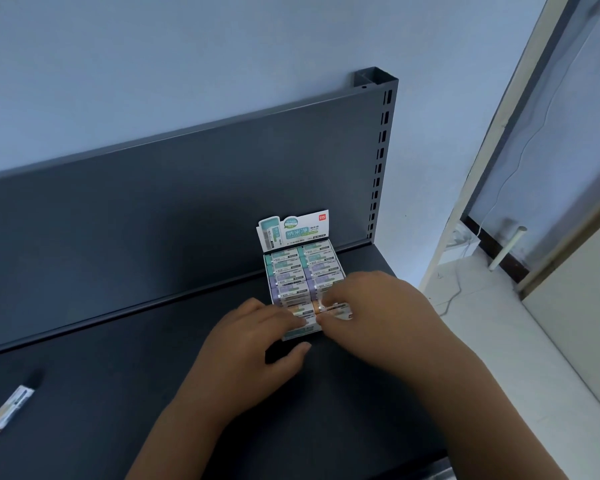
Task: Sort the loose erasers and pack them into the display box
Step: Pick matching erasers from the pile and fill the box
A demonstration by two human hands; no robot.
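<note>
Head view: we see the display box (pixel 293 232) on the dark shelf (pixel 118 375), its two rows filled with erasers (pixel 291 271). Our left hand (pixel 253 344) rests straight fingers on the nearest ones, while our right hand (pixel 378 306) pinches an orange eraser (pixel 336 309) at the near right end.

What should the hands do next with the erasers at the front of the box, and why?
Probably press the front erasers down snug. The display box looks full, its back rows lie neat, and the left hand and right hand both have fingertips on that front row.
</note>
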